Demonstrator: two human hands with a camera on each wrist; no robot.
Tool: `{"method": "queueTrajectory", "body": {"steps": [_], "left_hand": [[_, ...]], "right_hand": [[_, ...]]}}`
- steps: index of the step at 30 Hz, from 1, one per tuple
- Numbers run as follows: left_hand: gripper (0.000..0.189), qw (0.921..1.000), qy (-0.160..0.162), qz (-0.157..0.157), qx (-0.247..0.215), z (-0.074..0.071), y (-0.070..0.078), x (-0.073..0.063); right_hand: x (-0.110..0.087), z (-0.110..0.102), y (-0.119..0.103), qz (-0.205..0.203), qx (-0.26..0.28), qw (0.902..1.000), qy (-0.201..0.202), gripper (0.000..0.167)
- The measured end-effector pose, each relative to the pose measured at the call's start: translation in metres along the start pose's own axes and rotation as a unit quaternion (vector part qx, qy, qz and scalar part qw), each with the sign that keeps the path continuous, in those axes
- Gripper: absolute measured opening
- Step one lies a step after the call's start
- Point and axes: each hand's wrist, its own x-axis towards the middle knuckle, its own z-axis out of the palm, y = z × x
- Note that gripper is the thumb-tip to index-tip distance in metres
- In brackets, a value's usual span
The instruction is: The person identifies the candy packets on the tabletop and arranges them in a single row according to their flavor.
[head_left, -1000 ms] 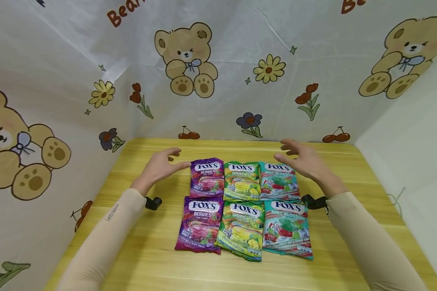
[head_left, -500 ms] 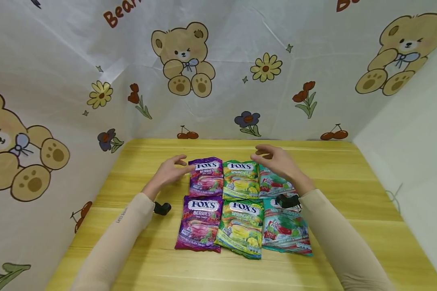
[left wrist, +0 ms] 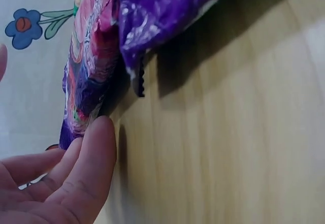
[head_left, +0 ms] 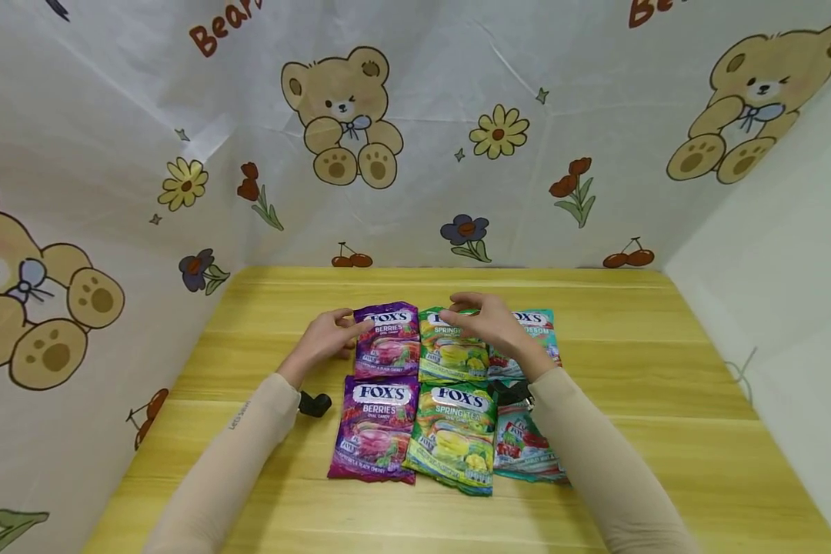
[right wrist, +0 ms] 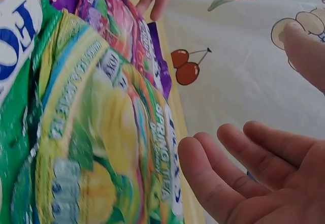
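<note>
Six-bag rows aside, several FOX'S candy bags lie flat in two rows in the head view. My left hand (head_left: 322, 338) is at the left edge of the back purple berries candy bag (head_left: 393, 354), thumb over its face; in the left wrist view its fingertips (left wrist: 104, 127) are right at the bag's edge. My right hand (head_left: 492, 323) hovers over the top of the back green spring tea candy bag (head_left: 453, 358), fingers spread and holding nothing. It partly covers the back teal mint blossom candy bag (head_left: 543, 331).
In front lie another purple bag (head_left: 377, 431), a green bag (head_left: 453, 438) and a teal bag (head_left: 522, 450), the last partly under my right forearm. The wooden table (head_left: 630, 369) meets a bear-print cloth (head_left: 415, 192) at the back. A thin cord (head_left: 742, 373) is at the right.
My right hand has moved left from the back teal bag to over the back green bag. My left hand has shifted slightly right, onto the back purple bag's edge.
</note>
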Motion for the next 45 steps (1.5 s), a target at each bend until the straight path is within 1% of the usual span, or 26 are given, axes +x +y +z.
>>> {"method": "queueTrajectory", "body": {"steps": [3, 5, 8, 11, 15, 19, 22, 25, 31, 36, 41, 45], "left_hand": [[0.098, 0.999, -0.003, -0.017, -0.04, 0.002, -0.002, 0.001], [0.096, 0.997, -0.005, -0.029, -0.071, 0.003, -0.004, 0.001], [0.093, 0.9944, -0.002, -0.04, -0.097, 0.004, -0.007, 0.003], [0.084, 0.9948, 0.002, -0.041, -0.094, 0.005, -0.01, 0.006], [0.071, 0.9955, 0.013, -0.041, -0.085, 0.006, -0.012, 0.007], [0.07, 0.9962, 0.026, -0.04, -0.073, 0.008, -0.012, 0.004], [0.071, 0.9971, 0.034, -0.035, -0.057, 0.01, -0.011, 0.003], [0.068, 0.9973, 0.042, -0.028, -0.054, 0.012, -0.011, 0.003], [0.066, 0.9968, 0.052, -0.024, -0.057, 0.015, -0.011, 0.005], [0.065, 0.9959, 0.053, -0.027, -0.068, 0.013, -0.011, 0.007], [0.063, 0.9941, 0.051, -0.037, -0.089, 0.01, -0.013, 0.009], [0.061, 0.9926, 0.057, -0.041, -0.099, 0.009, -0.014, 0.008]], "right_hand": [[0.003, 0.009, 0.002, 0.004, 0.014, 0.9998, -0.011, 0.075], [0.006, 0.014, 0.004, 0.011, 0.029, 0.9993, -0.019, 0.075], [0.01, 0.019, 0.007, 0.016, 0.058, 0.9975, -0.036, 0.073], [0.013, 0.024, 0.009, 0.023, 0.086, 0.995, -0.044, 0.07], [0.018, 0.032, 0.01, 0.025, 0.093, 0.9943, -0.047, 0.067], [0.021, 0.042, 0.01, 0.025, 0.086, 0.9948, -0.049, 0.066], [0.022, 0.049, 0.009, 0.024, 0.07, 0.9962, -0.046, 0.066], [0.023, 0.054, 0.008, 0.023, 0.048, 0.9977, -0.042, 0.069], [0.024, 0.062, 0.003, 0.03, 0.005, 0.9985, -0.045, 0.075], [0.023, 0.072, -0.002, 0.047, -0.008, 0.998, -0.041, 0.079], [0.022, 0.084, -0.008, 0.066, 0.006, 0.9972, -0.034, 0.079], [0.023, 0.09, -0.015, 0.086, 0.018, 0.9956, -0.032, 0.086]]}}
